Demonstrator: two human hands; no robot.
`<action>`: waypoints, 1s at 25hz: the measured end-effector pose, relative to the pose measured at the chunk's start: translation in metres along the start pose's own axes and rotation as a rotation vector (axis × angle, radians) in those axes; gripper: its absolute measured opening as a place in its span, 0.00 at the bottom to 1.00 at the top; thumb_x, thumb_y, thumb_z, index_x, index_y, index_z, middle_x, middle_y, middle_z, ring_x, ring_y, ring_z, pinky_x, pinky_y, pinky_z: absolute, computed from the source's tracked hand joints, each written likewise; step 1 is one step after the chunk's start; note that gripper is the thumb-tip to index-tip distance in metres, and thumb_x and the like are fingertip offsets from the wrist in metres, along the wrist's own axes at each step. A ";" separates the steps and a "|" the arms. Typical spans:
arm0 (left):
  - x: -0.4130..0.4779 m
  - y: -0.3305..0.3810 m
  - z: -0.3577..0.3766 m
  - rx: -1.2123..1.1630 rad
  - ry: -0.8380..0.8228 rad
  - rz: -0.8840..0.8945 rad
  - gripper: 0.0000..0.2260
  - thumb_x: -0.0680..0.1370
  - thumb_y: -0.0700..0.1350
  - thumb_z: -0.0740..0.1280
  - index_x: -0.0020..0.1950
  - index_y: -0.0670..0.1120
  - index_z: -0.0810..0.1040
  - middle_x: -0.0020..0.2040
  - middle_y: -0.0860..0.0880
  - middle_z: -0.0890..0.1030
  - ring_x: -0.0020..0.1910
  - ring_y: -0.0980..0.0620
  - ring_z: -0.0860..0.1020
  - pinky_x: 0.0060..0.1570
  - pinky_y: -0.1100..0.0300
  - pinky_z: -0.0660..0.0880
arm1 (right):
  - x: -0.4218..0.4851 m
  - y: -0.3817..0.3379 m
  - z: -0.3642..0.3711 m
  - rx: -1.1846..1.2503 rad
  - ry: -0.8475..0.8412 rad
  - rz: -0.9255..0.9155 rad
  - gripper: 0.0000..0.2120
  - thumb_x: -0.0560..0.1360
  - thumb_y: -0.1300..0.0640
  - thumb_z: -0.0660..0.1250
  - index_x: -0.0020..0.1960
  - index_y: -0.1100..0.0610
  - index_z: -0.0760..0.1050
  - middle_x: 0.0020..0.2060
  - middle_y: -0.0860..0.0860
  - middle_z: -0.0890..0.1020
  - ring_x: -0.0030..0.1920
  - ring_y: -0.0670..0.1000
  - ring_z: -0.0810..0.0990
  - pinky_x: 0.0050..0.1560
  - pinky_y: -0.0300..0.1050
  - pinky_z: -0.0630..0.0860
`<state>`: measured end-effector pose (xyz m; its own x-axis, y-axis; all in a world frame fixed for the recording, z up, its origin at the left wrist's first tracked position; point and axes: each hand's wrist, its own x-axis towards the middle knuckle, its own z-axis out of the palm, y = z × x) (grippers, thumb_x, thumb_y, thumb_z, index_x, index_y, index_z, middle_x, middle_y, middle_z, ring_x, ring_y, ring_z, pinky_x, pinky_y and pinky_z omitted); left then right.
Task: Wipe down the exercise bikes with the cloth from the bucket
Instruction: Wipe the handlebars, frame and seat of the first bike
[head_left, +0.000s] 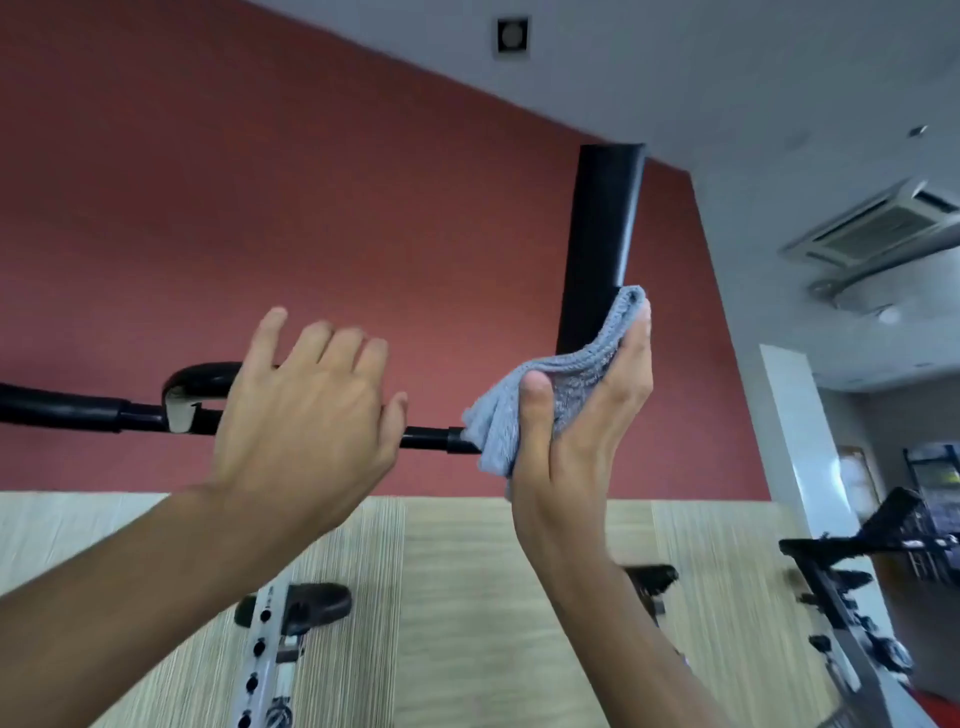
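Right hand (582, 436) raised upright, palm turned left, folded around a grey-blue cloth (540, 400) with thumb pressed into the fabric and fingers behind it. Cloth bunched against the right end of a black handlebar (431, 439), hiding where bar meets the black upright tube (602, 239) rising behind. Left hand (306, 410) spread open over the middle of the bar, fingers loosely splayed and gripping nothing; contact with the bar impossible to judge from this angle. Curved black grip (202, 384) with a pale inner face just left of that hand, padded sleeve running off the left edge. Below, near the bottom, a white post (265, 654) with a row of dark holes and a black saddle (306, 603) beside it. Another bike (852, 587), blurred, at far right. Red wall (260, 208) above pale striped panelling behind everything; ceiling air-conditioning unit (878, 223) at upper right.
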<state>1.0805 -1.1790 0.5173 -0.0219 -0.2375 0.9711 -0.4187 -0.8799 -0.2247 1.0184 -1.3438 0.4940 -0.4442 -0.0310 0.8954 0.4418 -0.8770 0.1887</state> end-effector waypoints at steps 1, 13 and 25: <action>0.004 0.001 0.003 -0.014 -0.071 -0.016 0.22 0.77 0.55 0.55 0.54 0.41 0.81 0.50 0.43 0.83 0.52 0.40 0.79 0.66 0.40 0.65 | 0.001 -0.002 -0.003 0.009 -0.028 0.041 0.30 0.84 0.49 0.55 0.79 0.44 0.42 0.78 0.41 0.48 0.80 0.48 0.48 0.79 0.48 0.53; 0.042 0.007 -0.056 -0.178 -0.838 -0.115 0.32 0.72 0.50 0.68 0.72 0.37 0.67 0.60 0.40 0.77 0.57 0.38 0.74 0.61 0.45 0.65 | 0.073 -0.072 -0.089 -0.114 -0.787 0.919 0.25 0.84 0.57 0.58 0.75 0.67 0.54 0.60 0.57 0.75 0.61 0.44 0.76 0.61 0.40 0.73; 0.105 -0.007 -0.064 -0.395 -1.301 -0.267 0.24 0.77 0.46 0.63 0.72 0.42 0.64 0.68 0.43 0.71 0.66 0.41 0.69 0.64 0.47 0.64 | 0.198 -0.026 -0.048 -0.275 -1.017 1.568 0.27 0.80 0.64 0.60 0.75 0.44 0.64 0.59 0.47 0.80 0.58 0.52 0.79 0.62 0.58 0.76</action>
<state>1.0226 -1.1717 0.6261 0.8610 -0.4829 0.1594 -0.5073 -0.8373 0.2038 0.8815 -1.3503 0.6469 0.7955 -0.6035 0.0547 -0.2309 -0.3854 -0.8934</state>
